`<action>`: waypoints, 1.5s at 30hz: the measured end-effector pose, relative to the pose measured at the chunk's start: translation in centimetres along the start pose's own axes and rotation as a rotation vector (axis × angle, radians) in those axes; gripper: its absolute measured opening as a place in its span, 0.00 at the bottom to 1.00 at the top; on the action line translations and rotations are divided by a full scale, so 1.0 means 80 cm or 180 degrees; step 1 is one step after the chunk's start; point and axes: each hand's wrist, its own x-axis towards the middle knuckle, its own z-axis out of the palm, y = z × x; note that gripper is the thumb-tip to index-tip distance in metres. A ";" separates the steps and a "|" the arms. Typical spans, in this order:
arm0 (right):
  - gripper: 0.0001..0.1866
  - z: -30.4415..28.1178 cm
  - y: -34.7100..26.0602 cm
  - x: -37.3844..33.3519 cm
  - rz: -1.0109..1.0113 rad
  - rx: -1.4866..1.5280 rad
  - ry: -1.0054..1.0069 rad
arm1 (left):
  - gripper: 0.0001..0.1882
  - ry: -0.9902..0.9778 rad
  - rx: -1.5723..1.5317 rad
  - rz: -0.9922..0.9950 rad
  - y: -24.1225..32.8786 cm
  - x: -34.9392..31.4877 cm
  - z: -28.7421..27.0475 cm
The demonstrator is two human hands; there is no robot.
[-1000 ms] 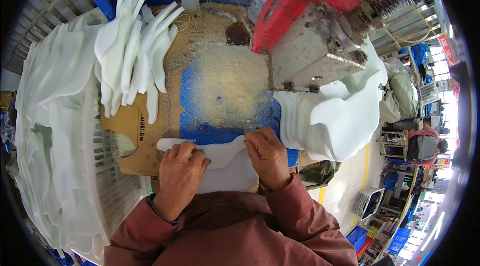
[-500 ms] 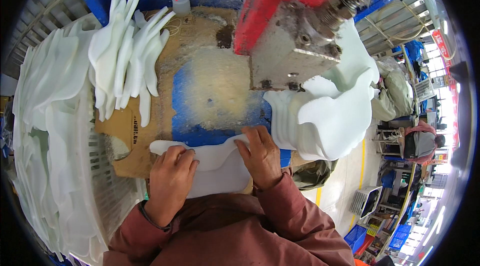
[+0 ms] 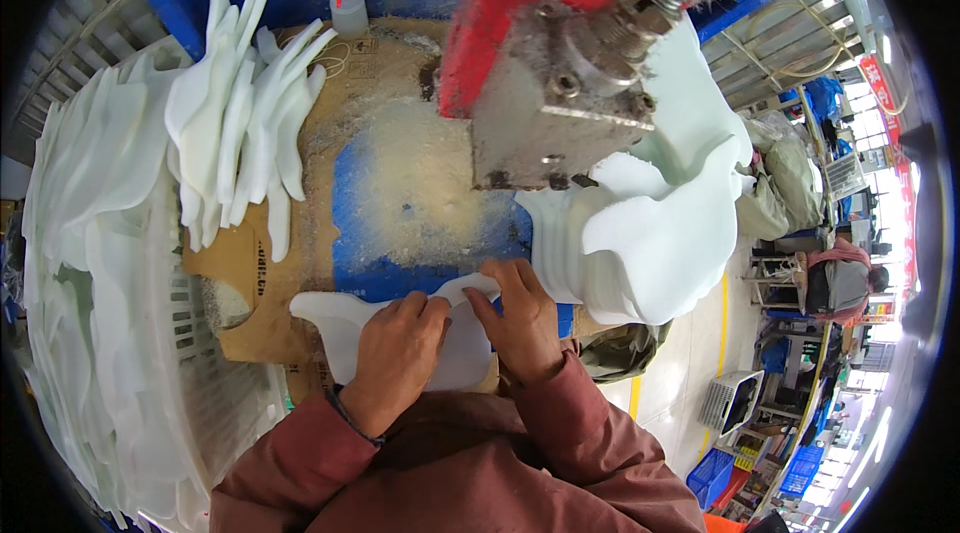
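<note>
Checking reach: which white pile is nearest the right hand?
The layered stack on the right, beside the right hand; the loose strip bundle and big heap both lie off to the left.

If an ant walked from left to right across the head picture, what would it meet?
Big heap of white pieces, bunch of narrow white pieces, left hand, right hand, stack of wide white pieces, person far away.

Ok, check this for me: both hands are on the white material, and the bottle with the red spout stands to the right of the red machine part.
One side is wrong: in the head view, the bottle with the red spout stands to the left of the red machine part. Both hands, left hand and right hand, are on the white material.
</note>
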 end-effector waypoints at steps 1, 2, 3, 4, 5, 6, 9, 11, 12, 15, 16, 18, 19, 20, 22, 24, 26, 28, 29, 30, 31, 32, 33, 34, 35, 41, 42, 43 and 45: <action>0.14 -0.004 0.001 -0.003 0.0090 0.0169 -0.0015 | 0.08 -0.0002 0.0047 0.0032 -0.001 -0.002 0.003; 0.13 -0.007 0.001 -0.006 0.0180 0.0373 -0.0051 | 0.10 -0.0062 0.0077 0.0017 -0.002 -0.005 0.004; 0.12 -0.008 0.002 -0.007 0.0122 0.0459 0.0049 | 0.12 -0.0144 0.0126 -0.0027 -0.004 -0.006 0.006; 0.11 -0.009 0.003 -0.009 0.0064 0.0576 0.0152 | 0.10 -0.0063 0.0124 0.0046 -0.005 -0.008 0.006; 0.10 -0.009 0.003 -0.012 0.0086 0.0717 0.0234 | 0.07 -0.0029 0.0124 0.0080 -0.005 -0.010 0.007; 0.10 -0.008 0.003 -0.016 0.0271 0.0828 0.0247 | 0.05 0.0002 0.0118 0.0113 -0.005 -0.011 0.008; 0.09 -0.005 0.005 -0.023 0.0874 0.1147 0.0259 | 0.06 -0.0031 0.0156 0.0096 -0.005 -0.011 0.010; 0.08 -0.002 0.009 -0.022 0.1113 0.1282 0.0281 | 0.06 0.0018 0.0205 0.0110 -0.005 -0.011 0.011; 0.08 -0.001 0.012 -0.021 0.1009 0.1250 0.0308 | 0.07 0.0040 0.0231 0.0116 -0.005 -0.011 0.011; 0.06 0.000 0.015 -0.016 0.0805 0.1128 0.0371 | 0.08 0.0053 0.0237 0.0132 -0.005 -0.010 0.011; 0.06 -0.001 0.015 -0.015 0.0719 0.1074 0.0412 | 0.08 0.0056 0.0222 0.0135 -0.005 -0.010 0.010; 0.06 0.000 0.013 -0.013 0.0574 0.0976 0.0484 | 0.08 0.0061 0.0195 0.0136 -0.006 -0.010 0.010; 0.06 0.000 0.012 -0.012 0.0516 0.0934 0.0519 | 0.08 0.0059 0.0183 0.0128 -0.005 -0.010 0.009; 0.06 0.001 0.012 -0.011 0.0469 0.0915 0.0553 | 0.08 0.0057 0.0174 0.0123 -0.005 -0.009 0.009; 0.06 0.003 0.011 -0.009 0.0447 0.0790 0.0546 | 0.07 0.0054 0.0160 0.0124 -0.005 -0.009 0.008; 0.06 0.005 0.013 -0.007 0.0392 0.0655 0.0559 | 0.07 0.0062 0.0151 0.0126 -0.005 -0.008 0.007; 0.06 0.009 0.016 -0.006 0.0328 0.0506 0.0593 | 0.08 0.0062 0.0151 0.0131 -0.006 -0.008 0.007; 0.06 0.013 0.018 -0.007 0.0274 0.0432 0.0635 | 0.08 0.0065 0.0145 0.0138 -0.006 -0.008 0.007; 0.06 0.014 0.019 -0.007 0.0279 0.0445 0.0650 | 0.08 0.0067 0.0139 0.0144 -0.007 -0.008 0.007; 0.07 0.015 0.020 -0.007 0.0232 0.0352 0.0669 | 0.09 0.0073 0.0143 0.0158 -0.007 -0.008 0.007; 0.07 0.016 0.020 -0.007 0.0200 0.0298 0.0681 | 0.09 0.0075 0.0136 0.0155 -0.007 -0.008 0.006; 0.07 0.016 0.020 -0.007 0.0169 0.0245 0.0693 | 0.09 0.0079 0.0136 0.0161 -0.007 -0.008 0.006; 0.07 0.017 0.020 -0.007 0.0165 0.0206 0.0701 | 0.09 0.0083 0.0135 0.0168 -0.007 -0.008 0.006; 0.07 0.017 0.019 -0.006 0.0158 0.0168 0.0709 | 0.09 0.0075 0.0127 0.0166 -0.007 -0.008 0.006; 0.06 0.017 0.018 -0.006 0.0151 0.0131 0.0716 | 0.09 0.0068 0.0118 0.0161 -0.007 -0.008 0.005; 0.05 0.012 0.015 -0.004 0.0322 0.0030 0.0569 | 0.08 0.0083 0.0095 0.0153 -0.006 -0.007 0.003; 0.05 0.011 0.015 -0.003 0.0270 -0.0020 0.0570 | 0.08 0.0085 0.0103 0.0148 -0.006 -0.007 0.003; 0.05 0.010 0.015 -0.002 0.0240 -0.0048 0.0563 | 0.09 0.0045 0.0052 0.0066 -0.006 -0.007 0.003; 0.05 0.008 0.014 0.001 0.0191 -0.0068 0.0576 | 0.12 -0.0031 -0.0049 -0.0096 -0.006 -0.008 0.003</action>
